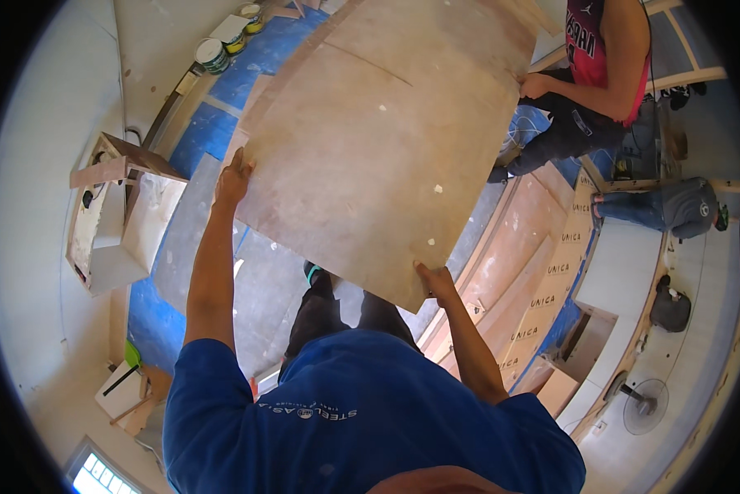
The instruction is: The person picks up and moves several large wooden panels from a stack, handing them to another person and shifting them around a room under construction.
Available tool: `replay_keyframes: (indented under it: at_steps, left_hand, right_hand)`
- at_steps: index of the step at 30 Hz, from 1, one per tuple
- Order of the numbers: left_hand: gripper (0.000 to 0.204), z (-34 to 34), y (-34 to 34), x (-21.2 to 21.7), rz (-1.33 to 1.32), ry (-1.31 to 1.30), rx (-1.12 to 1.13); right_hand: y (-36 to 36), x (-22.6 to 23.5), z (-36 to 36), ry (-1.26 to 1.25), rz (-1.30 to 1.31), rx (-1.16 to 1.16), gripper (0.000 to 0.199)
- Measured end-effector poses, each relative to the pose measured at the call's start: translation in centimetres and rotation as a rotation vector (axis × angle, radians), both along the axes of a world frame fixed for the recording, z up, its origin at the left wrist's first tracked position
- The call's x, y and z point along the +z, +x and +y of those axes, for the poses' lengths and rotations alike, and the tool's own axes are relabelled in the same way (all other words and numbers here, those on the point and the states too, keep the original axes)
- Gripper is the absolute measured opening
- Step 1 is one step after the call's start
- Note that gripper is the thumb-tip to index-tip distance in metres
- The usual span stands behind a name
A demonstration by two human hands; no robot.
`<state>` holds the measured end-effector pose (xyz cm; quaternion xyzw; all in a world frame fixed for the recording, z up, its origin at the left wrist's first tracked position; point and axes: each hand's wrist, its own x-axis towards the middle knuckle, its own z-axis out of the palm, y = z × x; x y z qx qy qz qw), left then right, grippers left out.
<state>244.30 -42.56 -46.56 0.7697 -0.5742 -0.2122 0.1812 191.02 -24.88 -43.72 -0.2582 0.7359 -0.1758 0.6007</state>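
A large brown plywood sheet (378, 156) spans the middle of the head view, held off the floor in front of me. My left hand (235, 174) grips its left edge; the thumb lies on the top face and the other fingers go out of sight below. Close to the near right corner, my right hand (434, 282) holds the sheet by its edge in the same way. Across from me on the right, a co-worker's hand (536, 86) touches the sheet's right edge. Small pale flecks and a dark straight line mark its surface.
On the left stands an open wooden cabinet box (152, 218). Paint buckets (214, 56) line the far left wall. Long boards (543, 280) lie at my right. Another person (666, 207) bends over farther right, near a standing fan (643, 403). Blue sheeting (197, 136) covers parts of the floor.
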Motion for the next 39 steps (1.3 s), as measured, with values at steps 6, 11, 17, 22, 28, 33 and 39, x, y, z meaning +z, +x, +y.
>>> replay_keyframes:
  at_steps: [6,11,17,22,28,33,39]
  left_hand:
    - [0.058,-0.7,0.8,0.0,-0.018,0.030,-0.007]
    - [0.057,-1.1,1.3,0.5,-0.027,0.008,-0.043]
    - [0.059,-1.6,2.8,0.0,-0.029,-0.048,-0.080]
    - [0.060,-2.2,4.0,-0.3,-0.063,-0.030,-0.055]
    - [0.059,-2.7,5.3,-0.4,-0.059,-0.044,-0.084]
    - [0.059,-3.2,6.5,-1.0,-0.074,-0.048,-0.101]
    - [0.058,-3.8,7.7,-0.6,-0.063,-0.069,-0.114]
  right_hand:
    - [0.8,0.1,-0.3,-0.038,-0.032,-0.001,0.050]
    - [1.2,-0.2,-0.4,-0.051,0.007,0.014,0.045]
    - [2.3,-0.3,-1.1,-0.038,0.063,0.070,0.046]
    - [3.3,-0.5,-1.5,-0.076,0.021,0.015,0.047]
    - [4.8,0.0,-2.1,-0.074,0.028,0.022,0.046]
    - [5.3,-0.4,-2.4,0.030,0.059,0.071,0.049]
    - [7.0,0.6,-3.2,-0.011,0.111,0.078,0.057]
